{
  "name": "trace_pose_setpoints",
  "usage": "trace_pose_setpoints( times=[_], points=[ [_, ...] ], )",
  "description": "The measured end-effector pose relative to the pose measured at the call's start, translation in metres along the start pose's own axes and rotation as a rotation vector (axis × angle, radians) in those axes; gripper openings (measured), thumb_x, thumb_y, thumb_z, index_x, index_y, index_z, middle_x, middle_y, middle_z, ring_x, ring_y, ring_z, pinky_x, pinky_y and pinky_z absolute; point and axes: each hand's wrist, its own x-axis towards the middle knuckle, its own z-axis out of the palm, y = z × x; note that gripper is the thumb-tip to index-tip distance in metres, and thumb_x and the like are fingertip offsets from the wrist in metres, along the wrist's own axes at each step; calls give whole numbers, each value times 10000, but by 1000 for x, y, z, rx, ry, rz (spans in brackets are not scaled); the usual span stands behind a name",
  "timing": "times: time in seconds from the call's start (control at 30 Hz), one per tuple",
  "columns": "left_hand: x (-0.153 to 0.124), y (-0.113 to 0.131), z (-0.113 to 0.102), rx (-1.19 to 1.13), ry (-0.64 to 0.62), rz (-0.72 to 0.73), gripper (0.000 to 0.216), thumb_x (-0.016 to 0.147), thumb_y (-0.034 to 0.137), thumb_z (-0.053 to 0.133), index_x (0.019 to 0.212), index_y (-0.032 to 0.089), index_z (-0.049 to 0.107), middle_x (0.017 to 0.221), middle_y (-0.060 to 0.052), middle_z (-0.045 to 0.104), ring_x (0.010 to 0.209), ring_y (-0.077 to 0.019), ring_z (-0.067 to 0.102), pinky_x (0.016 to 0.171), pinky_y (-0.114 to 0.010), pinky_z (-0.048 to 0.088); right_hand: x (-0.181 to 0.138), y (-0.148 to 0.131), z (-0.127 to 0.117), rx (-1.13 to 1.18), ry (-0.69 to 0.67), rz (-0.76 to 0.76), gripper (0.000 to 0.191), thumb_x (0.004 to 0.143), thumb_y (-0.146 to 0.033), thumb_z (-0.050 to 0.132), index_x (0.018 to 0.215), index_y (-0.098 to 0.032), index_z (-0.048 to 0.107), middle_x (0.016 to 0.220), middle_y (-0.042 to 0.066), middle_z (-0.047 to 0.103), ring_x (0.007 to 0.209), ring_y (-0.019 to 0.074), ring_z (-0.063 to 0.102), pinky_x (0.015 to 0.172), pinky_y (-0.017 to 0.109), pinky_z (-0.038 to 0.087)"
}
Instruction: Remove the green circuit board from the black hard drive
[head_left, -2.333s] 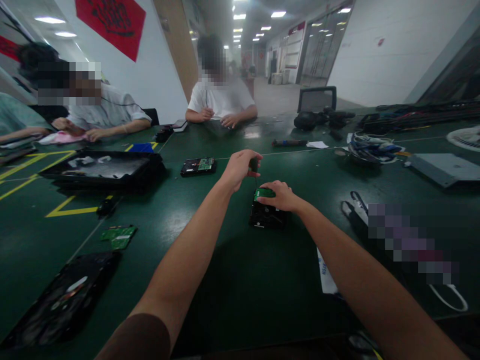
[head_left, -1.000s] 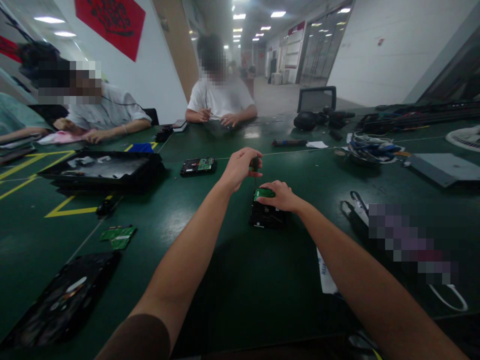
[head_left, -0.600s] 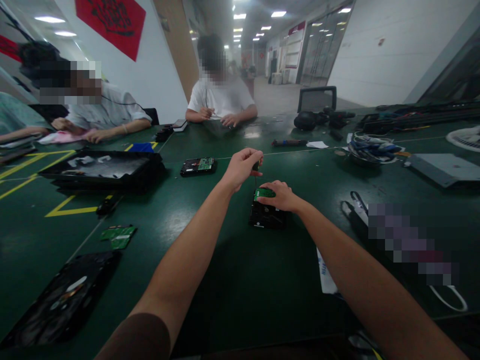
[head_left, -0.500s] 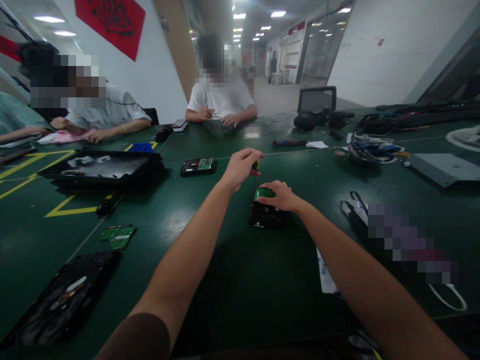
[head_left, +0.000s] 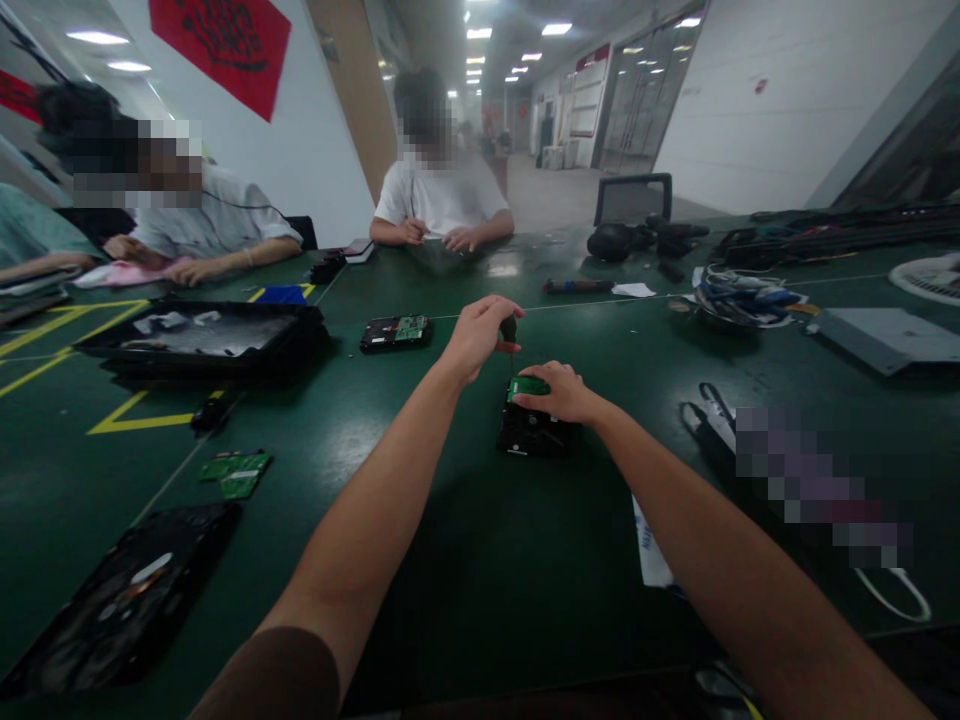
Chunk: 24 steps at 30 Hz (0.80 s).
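A black hard drive (head_left: 531,432) with a green circuit board (head_left: 523,386) at its far end lies on the dark green table in front of me. My left hand (head_left: 484,335) is closed round the handle of a screwdriver (head_left: 509,328). The thin shaft stands upright, its tip down at the far edge of the circuit board. My right hand (head_left: 559,390) grips the drive from the right side, its thumb lying across the board. The fingers on the drive's far side are partly hidden.
A second hard drive (head_left: 395,333) and a black tray (head_left: 210,335) lie to the left. Nearer are a loose circuit board (head_left: 236,473) and a large black drive (head_left: 127,600). A cable bundle (head_left: 742,298) and a grey metal box (head_left: 889,335) stand right. Co-workers sit opposite.
The screwdriver handle has turned slightly in my left fingers. Both hands and the hard drive stay in nearly the same place.
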Motion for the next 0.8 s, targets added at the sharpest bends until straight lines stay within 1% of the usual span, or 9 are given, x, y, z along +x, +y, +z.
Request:
trace_pose_setpoints(
  times=[0.17,0.27,0.43,0.57,0.67,0.8],
  points=[
    [1,-1,0,-117,-12,-73,136,853,288,584,935,186,624,830,-46,669,751,-174,670,576,-279,591,0,0,1,-8,3,2,643,858,-727,621,1401,-383,615,1312,123,595,1229,375,529,990,508,438],
    [1,-2,1,-124,-8,-80,127,860,292,586,925,185,610,828,-45,681,764,-170,684,607,-279,599,1,2,2,-19,5,-8,635,859,-742,604,1390,-395,620,1332,104,599,1257,377,517,1013,523,422],
    [2,-4,3,5,-2,-3,184,846,361,686,837,179,666,817,-33,639,714,-138,615,535,-220,556,3,5,4,-11,7,-8,646,852,-763,593,1384,-397,622,1312,96,602,1258,363,520,1022,523,418],
    [2,-3,2,82,-3,31,181,855,358,680,832,182,716,808,-34,630,691,-129,587,514,-200,537,2,5,4,-9,6,-1,647,850,-766,597,1387,-407,616,1317,95,596,1260,360,517,1015,513,424],
    [1,-2,2,39,2,-8,168,840,349,677,864,184,697,825,-42,655,731,-149,628,505,-205,540,1,4,3,-10,12,-4,623,851,-750,617,1372,-409,628,1315,93,602,1264,359,518,1024,500,420],
    [-1,1,4,-67,20,-75,187,815,339,670,914,190,617,805,-37,687,739,-171,669,527,-246,573,-1,2,1,-5,-1,-3,630,849,-756,619,1375,-410,623,1316,89,603,1261,361,525,1024,500,421]
  ],
)
